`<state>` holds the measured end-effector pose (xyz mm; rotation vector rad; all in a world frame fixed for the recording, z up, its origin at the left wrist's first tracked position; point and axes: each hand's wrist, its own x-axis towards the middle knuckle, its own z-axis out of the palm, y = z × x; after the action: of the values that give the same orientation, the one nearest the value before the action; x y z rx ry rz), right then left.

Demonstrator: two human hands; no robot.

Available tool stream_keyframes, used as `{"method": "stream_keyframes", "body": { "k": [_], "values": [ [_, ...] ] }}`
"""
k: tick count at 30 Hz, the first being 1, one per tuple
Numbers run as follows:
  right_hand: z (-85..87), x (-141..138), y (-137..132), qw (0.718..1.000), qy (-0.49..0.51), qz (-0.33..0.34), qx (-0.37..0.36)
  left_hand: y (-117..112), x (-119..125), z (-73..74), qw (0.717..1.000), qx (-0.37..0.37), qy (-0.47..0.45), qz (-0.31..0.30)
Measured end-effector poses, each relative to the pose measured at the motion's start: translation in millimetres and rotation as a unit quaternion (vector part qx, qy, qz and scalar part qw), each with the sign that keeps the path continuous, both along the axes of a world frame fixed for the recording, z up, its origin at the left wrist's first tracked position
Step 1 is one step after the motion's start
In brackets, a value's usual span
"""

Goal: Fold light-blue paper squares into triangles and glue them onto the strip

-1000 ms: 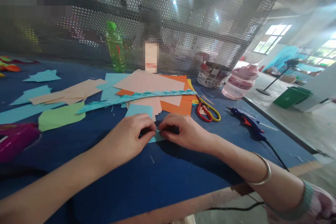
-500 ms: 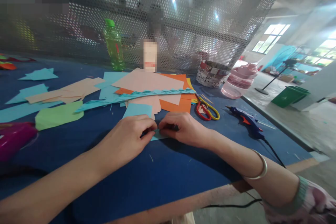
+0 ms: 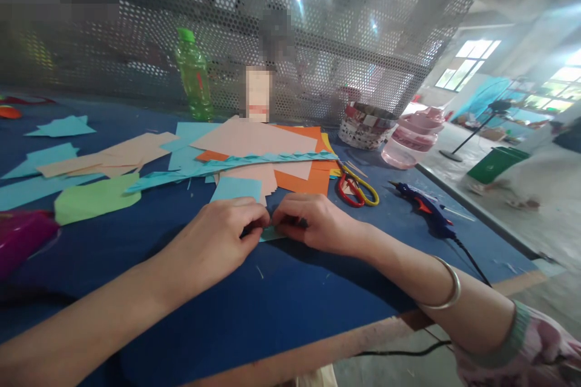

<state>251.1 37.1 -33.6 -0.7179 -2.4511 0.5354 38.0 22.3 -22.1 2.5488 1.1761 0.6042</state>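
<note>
A small piece of light-blue paper (image 3: 272,234) lies low over the blue table, mostly covered by my fingers. My left hand (image 3: 231,224) pinches it from the left with thumb and forefinger. From the right, my right hand (image 3: 315,221) pinches it too, the fingertips of both hands almost meeting. Just beyond them is another light-blue sheet (image 3: 236,188). Farther back, a long strip of folded light-blue paper (image 3: 254,161) stretches across pale pink sheets (image 3: 254,136) and orange paper (image 3: 304,181).
Red-and-yellow scissors (image 3: 356,187) and a dark-blue glue gun (image 3: 424,208) with a cord lie to the right. Behind them stand a woven basket (image 3: 365,127) and a pink water bottle (image 3: 411,139). A green bottle (image 3: 194,75) stands by the perforated metal screen (image 3: 318,60). Green paper (image 3: 97,199) lies left.
Both hands keep their pinch on the blue paper and have hardly moved. The view has shifted slightly. At the far right, a blurred pale shape now covers part of the floor by the green bin.
</note>
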Motion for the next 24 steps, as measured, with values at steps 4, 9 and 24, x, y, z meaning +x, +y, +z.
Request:
{"method": "stream_keyframes", "body": {
  "k": [4, 9, 24],
  "values": [
    [1.3, 0.7, -0.8, 0.999, -0.023, 0.003, 0.024, 0.5, -0.7, -2.2, 1.000, 0.009, 0.002, -0.003],
    [3.0, 1.4, -0.9, 0.998, -0.033, 0.029, 0.038, -1.0, -2.2, -0.5, 0.999, 0.021, 0.028, -0.021],
    [5.4, 4.5, -2.6, 0.993, -0.081, 0.047, 0.076, -5.3, -3.1, -1.1, 0.995, 0.038, 0.077, -0.044]
  ]
}}
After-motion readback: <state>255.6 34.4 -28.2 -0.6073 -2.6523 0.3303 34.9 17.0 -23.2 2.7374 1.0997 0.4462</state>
